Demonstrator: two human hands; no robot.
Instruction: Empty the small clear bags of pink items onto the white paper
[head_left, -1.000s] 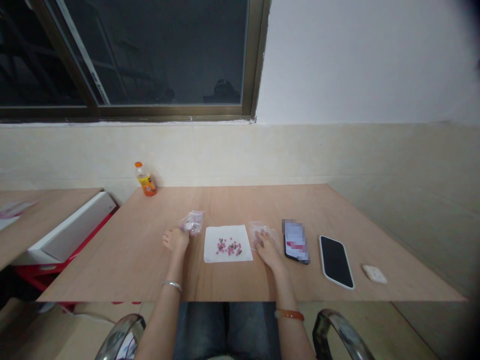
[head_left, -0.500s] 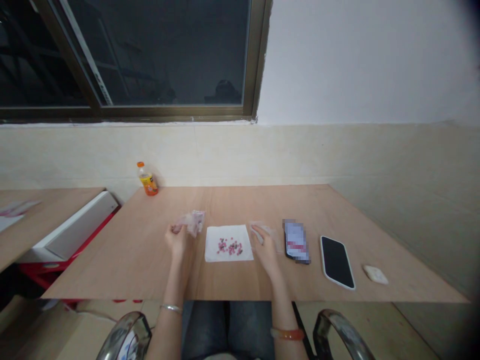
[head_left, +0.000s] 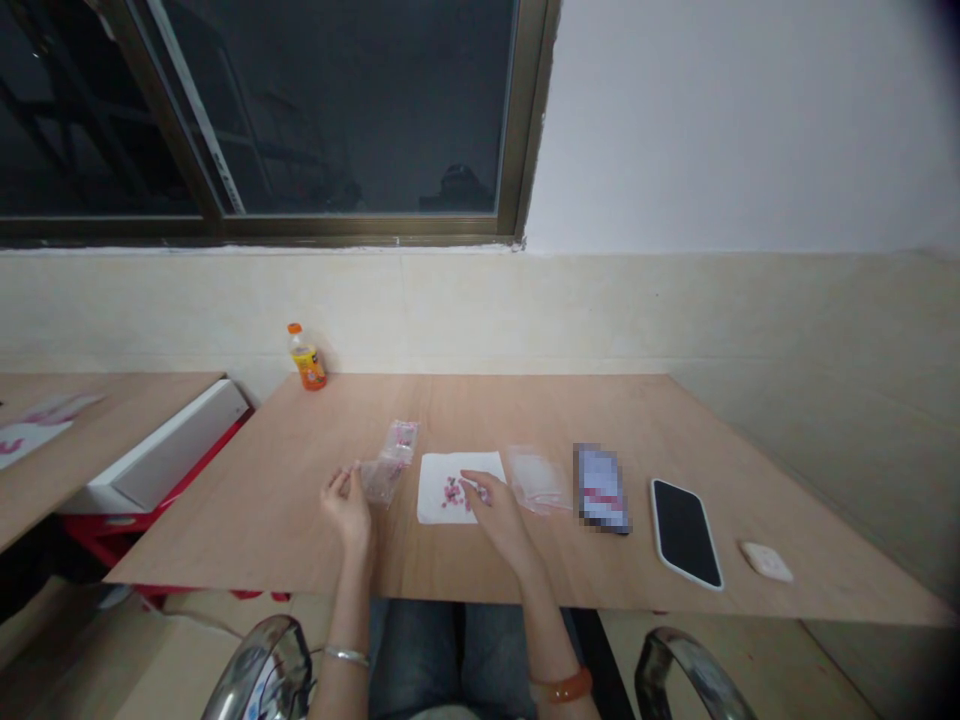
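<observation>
My left hand [head_left: 347,505] is closed at the left edge of a clear plastic bag [head_left: 381,483], its fingertips pinched where the bag begins. Against that bag's upper end lies another small clear bag [head_left: 401,440] with pinkish contents. A white sheet [head_left: 431,470] on the table carries a scatter of small pink and dark beads [head_left: 452,493]. Over the sheet's right side, my right hand [head_left: 496,515] reaches in with thumb and index finger apart, hiding some beads. Flat clear bags [head_left: 538,480] lie just right of the sheet, apart from the hand.
Right of the bags are a phone with a blurred screen [head_left: 601,488], a white-edged dark tablet or phone [head_left: 685,532] and a small white object [head_left: 766,561]. An orange drink bottle [head_left: 307,358] stands at the back left. A white box [head_left: 169,445] sits between two tables.
My right hand has left the clear bags on the right and moved left over the beads. My left hand has shifted slightly, and the bag beside it now lies flatter and more spread.
</observation>
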